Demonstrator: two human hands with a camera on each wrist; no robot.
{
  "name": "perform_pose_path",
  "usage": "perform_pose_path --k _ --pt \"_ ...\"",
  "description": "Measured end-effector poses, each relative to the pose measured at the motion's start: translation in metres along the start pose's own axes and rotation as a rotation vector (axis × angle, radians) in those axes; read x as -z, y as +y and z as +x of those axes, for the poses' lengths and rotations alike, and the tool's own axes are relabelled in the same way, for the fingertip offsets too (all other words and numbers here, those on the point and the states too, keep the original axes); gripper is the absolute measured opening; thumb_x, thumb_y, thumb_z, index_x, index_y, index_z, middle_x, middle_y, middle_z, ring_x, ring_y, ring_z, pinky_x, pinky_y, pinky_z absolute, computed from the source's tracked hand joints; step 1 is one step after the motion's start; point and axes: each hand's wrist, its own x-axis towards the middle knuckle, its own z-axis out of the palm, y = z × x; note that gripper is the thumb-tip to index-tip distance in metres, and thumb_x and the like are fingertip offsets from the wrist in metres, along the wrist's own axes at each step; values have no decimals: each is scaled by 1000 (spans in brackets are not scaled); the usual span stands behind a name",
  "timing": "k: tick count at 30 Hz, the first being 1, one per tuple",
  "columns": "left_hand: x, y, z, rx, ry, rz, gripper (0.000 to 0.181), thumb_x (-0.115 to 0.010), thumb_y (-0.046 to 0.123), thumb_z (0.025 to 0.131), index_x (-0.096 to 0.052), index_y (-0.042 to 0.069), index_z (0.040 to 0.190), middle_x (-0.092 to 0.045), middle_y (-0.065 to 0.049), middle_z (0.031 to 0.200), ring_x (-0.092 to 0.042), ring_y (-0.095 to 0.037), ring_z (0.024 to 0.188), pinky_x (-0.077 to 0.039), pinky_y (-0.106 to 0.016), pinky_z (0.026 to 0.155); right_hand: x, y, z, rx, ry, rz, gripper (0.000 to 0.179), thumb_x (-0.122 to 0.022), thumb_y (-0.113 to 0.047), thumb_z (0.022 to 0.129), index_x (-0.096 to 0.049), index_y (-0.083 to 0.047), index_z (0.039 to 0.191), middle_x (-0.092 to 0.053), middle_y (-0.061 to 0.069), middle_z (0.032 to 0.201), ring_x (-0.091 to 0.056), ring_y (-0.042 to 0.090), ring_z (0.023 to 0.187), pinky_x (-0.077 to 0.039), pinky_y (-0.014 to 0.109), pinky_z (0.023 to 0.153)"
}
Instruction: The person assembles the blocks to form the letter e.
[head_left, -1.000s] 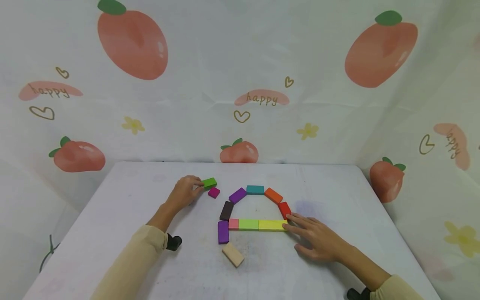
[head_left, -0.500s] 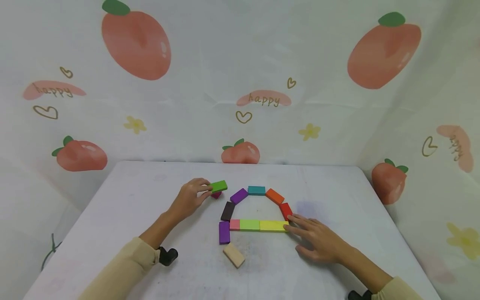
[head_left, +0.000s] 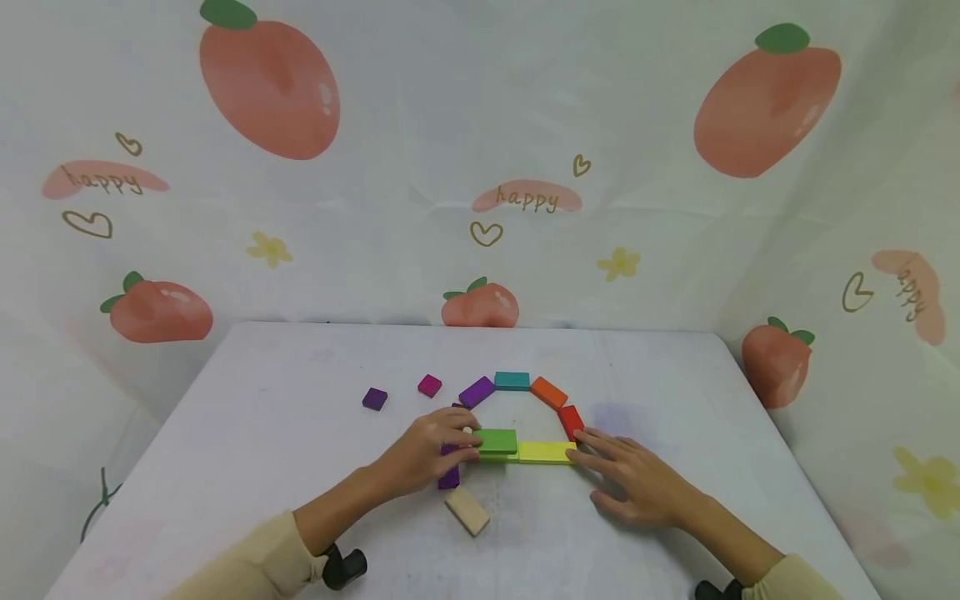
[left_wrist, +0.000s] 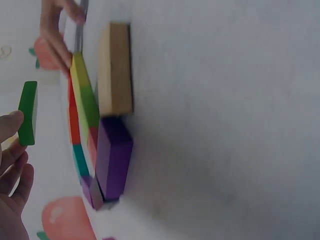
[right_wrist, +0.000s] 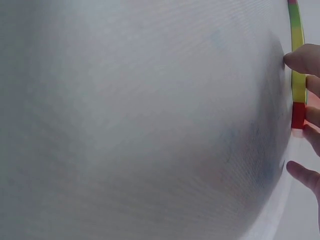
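My left hand (head_left: 423, 450) pinches a green block (head_left: 497, 441) by its left end. The left wrist view shows this green block (left_wrist: 28, 112) held up off the table, and in the head view it overlaps a light green block (head_left: 498, 459) in the straight row. My right hand (head_left: 637, 479) lies with fingers spread, fingertips at the yellow block (head_left: 546, 452) and the red block (head_left: 571, 419). An arch continues through orange (head_left: 549, 392), teal (head_left: 512, 382) and purple (head_left: 477, 392) blocks. The left hand mostly hides the dark block and the pink block (left_wrist: 92, 145).
Below the row's left end stand a purple block (head_left: 448, 478) and a plain wooden block (head_left: 467, 511). A magenta block (head_left: 430, 385) and a dark purple block (head_left: 375, 399) lie at the back left. A fruit-printed cloth (head_left: 405, 250) hangs behind the white table.
My left hand has carried the green block from the back left, rightward and nearer, to over the row. The dark purple block has come into view. My right hand has stayed put.
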Motion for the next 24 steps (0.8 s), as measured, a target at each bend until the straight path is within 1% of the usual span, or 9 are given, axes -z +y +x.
perform_pose_path --k 3,8,11,16,21,24 --pt "-9 11 -3 -15 -44 -23 19 -79 9 85 -79 7 103 -71 0 107 -63 -16 110 -52 -28 95 0 0 0 -7 -9 2 67 -78 -35 82 -55 -24 144 -51 7 148 -49 28 134 -52 52 93" --pt "-22 24 -8 -66 -126 -31 16 -78 9 86 -79 9 102 -72 1 106 -64 -11 106 -50 -21 95 0 0 0 -21 -25 8 66 -76 -37 83 -54 -26 145 -50 5 149 -48 27 135 -51 51 96" --pt "-28 30 -11 -87 -148 -33 15 -78 10 86 -79 9 101 -72 1 104 -64 -9 102 -48 -17 95 -1 1 0 -15 -17 7 67 -77 -37 83 -54 -25 145 -50 5 149 -48 26 135 -52 51 95" --pt "-36 36 -17 -78 -173 -46 14 -77 12 87 -80 10 101 -72 3 102 -63 -8 101 -46 -14 96 -1 2 0 3 -4 -2 68 -78 -35 82 -54 -24 144 -50 6 149 -49 27 134 -52 52 94" --pt "-42 40 -23 -57 -201 -61 14 -75 14 90 -80 11 102 -72 4 104 -63 -7 104 -45 -16 98 0 1 0 -16 -21 13 67 -77 -37 83 -54 -26 145 -50 5 149 -48 26 135 -51 51 96" --pt "-44 42 -26 -56 -213 -70 14 -74 15 90 -80 10 103 -72 4 105 -62 -7 105 -45 -18 99 1 0 0 -21 -27 17 66 -76 -37 84 -54 -26 145 -49 5 150 -47 26 136 -51 51 96"
